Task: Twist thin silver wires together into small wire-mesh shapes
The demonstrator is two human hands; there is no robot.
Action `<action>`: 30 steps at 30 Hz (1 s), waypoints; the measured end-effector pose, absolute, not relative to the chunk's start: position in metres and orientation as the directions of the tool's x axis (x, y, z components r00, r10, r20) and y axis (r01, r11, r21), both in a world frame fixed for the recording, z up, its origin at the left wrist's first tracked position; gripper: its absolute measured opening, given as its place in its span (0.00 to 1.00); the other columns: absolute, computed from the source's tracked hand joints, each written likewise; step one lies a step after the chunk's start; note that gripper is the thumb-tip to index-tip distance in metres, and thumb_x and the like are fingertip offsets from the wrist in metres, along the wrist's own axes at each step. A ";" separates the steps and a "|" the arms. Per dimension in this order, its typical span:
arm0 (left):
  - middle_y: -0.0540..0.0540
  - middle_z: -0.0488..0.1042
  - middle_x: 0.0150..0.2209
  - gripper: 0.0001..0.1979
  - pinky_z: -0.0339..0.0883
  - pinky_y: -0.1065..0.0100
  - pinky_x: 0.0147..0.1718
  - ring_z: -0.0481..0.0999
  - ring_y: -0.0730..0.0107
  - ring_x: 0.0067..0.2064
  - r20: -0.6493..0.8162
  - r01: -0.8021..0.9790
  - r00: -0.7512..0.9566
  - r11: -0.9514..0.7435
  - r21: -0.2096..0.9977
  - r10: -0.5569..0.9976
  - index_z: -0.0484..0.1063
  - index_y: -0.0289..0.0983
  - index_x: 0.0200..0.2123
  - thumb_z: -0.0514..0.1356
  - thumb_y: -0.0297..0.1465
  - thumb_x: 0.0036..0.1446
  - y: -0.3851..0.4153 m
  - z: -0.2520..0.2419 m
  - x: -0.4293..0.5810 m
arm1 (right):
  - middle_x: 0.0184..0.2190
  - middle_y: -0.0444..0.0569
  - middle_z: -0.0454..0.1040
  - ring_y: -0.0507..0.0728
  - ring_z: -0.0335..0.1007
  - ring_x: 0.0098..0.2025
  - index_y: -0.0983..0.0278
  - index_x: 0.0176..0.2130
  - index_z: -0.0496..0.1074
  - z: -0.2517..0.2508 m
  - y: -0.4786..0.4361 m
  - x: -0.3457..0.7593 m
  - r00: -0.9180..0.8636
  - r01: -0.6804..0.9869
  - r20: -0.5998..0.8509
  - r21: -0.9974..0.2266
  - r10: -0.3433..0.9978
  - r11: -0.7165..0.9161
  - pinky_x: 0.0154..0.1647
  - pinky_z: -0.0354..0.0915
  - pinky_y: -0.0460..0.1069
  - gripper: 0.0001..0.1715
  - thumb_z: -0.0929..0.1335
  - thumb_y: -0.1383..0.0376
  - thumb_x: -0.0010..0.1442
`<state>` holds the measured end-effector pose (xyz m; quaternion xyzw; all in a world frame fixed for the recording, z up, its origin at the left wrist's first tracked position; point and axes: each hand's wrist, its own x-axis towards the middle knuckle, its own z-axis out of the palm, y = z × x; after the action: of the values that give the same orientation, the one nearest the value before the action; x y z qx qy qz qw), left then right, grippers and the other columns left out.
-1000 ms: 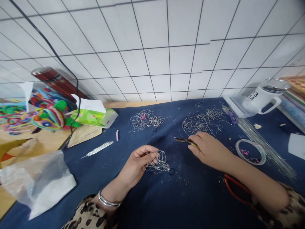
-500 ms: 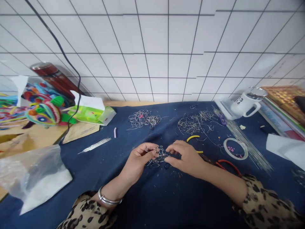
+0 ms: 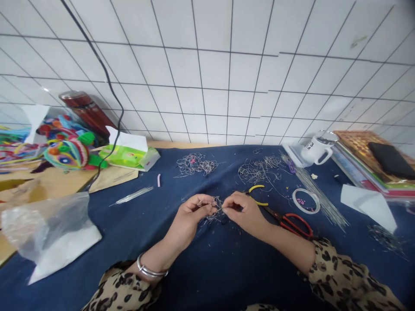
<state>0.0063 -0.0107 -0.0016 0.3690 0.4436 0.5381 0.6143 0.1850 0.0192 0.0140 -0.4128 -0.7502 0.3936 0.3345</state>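
Note:
My left hand (image 3: pixel 191 214) is closed, its thumb and index finger pinching a small tangle of bent silver wire (image 3: pixel 218 202). Right beside it, my right hand (image 3: pixel 244 212) has thumb and fingertips pressed together on the right side of this wire; the exact bit between them is too fine to make out. More loose wire (image 3: pixel 210 219) lies on the dark blue cloth (image 3: pixel 201 268) under the fingers. Just beyond my right hand are yellow-handled pliers (image 3: pixel 257 187), and red-handled scissors (image 3: pixel 296 224) lie by the right forearm, which partly covers them.
Two wire heaps (image 3: pixel 256 171) lie toward the wall. At right are a white tape ring (image 3: pixel 305 201) with pink beads, straight wires (image 3: pixel 320 196), a mug (image 3: pixel 316 149) and a phone (image 3: pixel 392 160). A plastic bag of white material (image 3: pixel 65 242) and a green tissue pack (image 3: pixel 128 156) are at left.
My right hand's fingers, apart before, have come together on the wire. My left hand keeps its hold. The view has turned slightly, showing more of the right side.

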 end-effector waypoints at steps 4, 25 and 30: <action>0.47 0.77 0.33 0.07 0.66 0.71 0.35 0.75 0.72 0.33 -0.176 -0.370 0.011 0.167 0.914 0.984 0.74 0.35 0.34 0.64 0.28 0.48 -0.009 -0.003 0.001 | 0.27 0.43 0.68 0.50 0.62 0.30 0.63 0.29 0.70 0.014 0.017 0.190 -0.420 0.357 0.195 -0.862 0.886 0.359 0.33 0.59 0.45 0.05 0.65 0.70 0.53; 0.46 0.76 0.33 0.05 0.66 0.70 0.37 0.76 0.71 0.33 -0.092 -0.288 0.034 0.098 0.952 0.995 0.72 0.34 0.33 0.62 0.28 0.51 0.001 -0.001 -0.009 | 0.34 0.48 0.68 0.54 0.65 0.37 0.60 0.35 0.74 -0.012 0.011 0.191 -0.450 0.380 0.552 -0.592 0.701 0.711 0.40 0.63 0.51 0.09 0.66 0.72 0.55; 0.46 0.76 0.36 0.06 0.66 0.68 0.41 0.76 0.70 0.36 -0.061 -0.311 0.074 0.081 0.947 0.995 0.71 0.35 0.35 0.62 0.26 0.51 0.006 -0.001 -0.012 | 0.33 0.47 0.70 0.53 0.66 0.37 0.62 0.33 0.72 -0.006 0.007 0.183 -0.450 0.283 0.514 -0.694 0.731 0.662 0.42 0.64 0.51 0.08 0.66 0.73 0.54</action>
<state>-0.0125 0.0065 -0.0011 0.4112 0.4159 0.5387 0.6064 0.1828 0.0073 -0.0060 -0.3134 -0.8087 0.2661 0.4207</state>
